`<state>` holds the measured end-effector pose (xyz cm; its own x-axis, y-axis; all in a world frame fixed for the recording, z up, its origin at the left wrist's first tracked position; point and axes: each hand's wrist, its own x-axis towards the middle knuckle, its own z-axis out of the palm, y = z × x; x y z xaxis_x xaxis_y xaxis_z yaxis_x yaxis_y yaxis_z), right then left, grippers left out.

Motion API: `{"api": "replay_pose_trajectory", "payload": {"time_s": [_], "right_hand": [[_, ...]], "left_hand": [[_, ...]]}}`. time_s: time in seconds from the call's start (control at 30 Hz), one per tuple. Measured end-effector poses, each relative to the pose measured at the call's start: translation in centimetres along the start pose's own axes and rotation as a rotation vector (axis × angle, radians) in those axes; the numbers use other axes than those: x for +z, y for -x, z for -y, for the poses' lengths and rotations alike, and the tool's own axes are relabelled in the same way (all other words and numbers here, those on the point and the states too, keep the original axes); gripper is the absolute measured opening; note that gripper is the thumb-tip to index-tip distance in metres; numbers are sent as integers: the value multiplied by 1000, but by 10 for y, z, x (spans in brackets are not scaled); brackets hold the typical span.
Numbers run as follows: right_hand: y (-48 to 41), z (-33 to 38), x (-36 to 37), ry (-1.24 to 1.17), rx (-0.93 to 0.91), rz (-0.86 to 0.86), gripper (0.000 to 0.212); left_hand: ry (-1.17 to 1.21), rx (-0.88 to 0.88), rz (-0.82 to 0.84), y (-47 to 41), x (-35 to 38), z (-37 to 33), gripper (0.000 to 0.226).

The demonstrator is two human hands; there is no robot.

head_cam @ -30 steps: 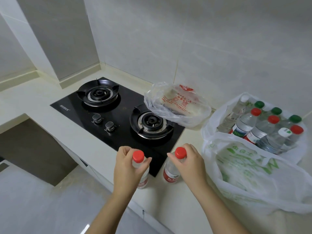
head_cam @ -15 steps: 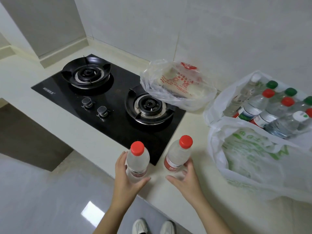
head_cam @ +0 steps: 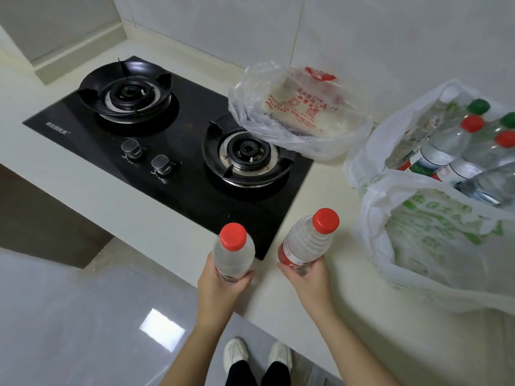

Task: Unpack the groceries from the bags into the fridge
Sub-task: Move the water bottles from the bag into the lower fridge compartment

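Bright, even, diffuse light; I cannot tell the source. Shadows are faint and soft-edged. The glossy hob (head_cam: 181, 190) shows dull grey sheen. Below the hob, one hard white glare patch on the floor (head_cam: 162, 329). Right of the hob, the bag of bottles (head_cam: 434, 240) is stretched by wide-angle distortion and slightly soft.

Home kitchen. Built-in two-burner gas hob (head_cam: 178, 185), black glass, two knobs (head_cam: 131, 149) at the front, set into a pale countertop (head_cam: 92, 188) that runs into a corner. Light tiled wall (head_cam: 390, 37) behind, glossy floor (head_cam: 69, 316) below. Groceries on the counter: a clear plastic bag (head_cam: 301, 115) with red print lapping onto the hob by the right burner (head_cam: 245, 151), and a white shopping bag (head_cam: 434, 235) with green print holding water bottles (head_cam: 446, 146) with red and green caps.
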<state>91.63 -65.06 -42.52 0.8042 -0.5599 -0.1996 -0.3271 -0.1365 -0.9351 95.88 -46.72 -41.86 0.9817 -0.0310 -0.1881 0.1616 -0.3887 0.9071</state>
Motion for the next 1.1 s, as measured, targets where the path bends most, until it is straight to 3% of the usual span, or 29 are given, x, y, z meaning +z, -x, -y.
{"api": "replay_pose_trajectory", "payload": {"time_s": [0.33, 0.57, 0.73, 0.9, 1.1], "right_hand": [[15, 39, 1, -63, -14, -44, 46], [13, 146, -12, -188, -241, -4, 55], [26, 235, -32, -249, -448, -12, 65], [45, 279, -40, -287, -551, 34, 68], [53, 295, -20, -292, -540, 105, 68]], "left_hand": [[77, 23, 48, 5, -19, -36, 33], [231, 230, 35, -9, -59, -145, 48], [262, 370, -68, 0, -99, -221, 55], [295, 432, -101, 16, -125, -252, 55], [307, 426, -149, 28, -141, -259, 58]]}}
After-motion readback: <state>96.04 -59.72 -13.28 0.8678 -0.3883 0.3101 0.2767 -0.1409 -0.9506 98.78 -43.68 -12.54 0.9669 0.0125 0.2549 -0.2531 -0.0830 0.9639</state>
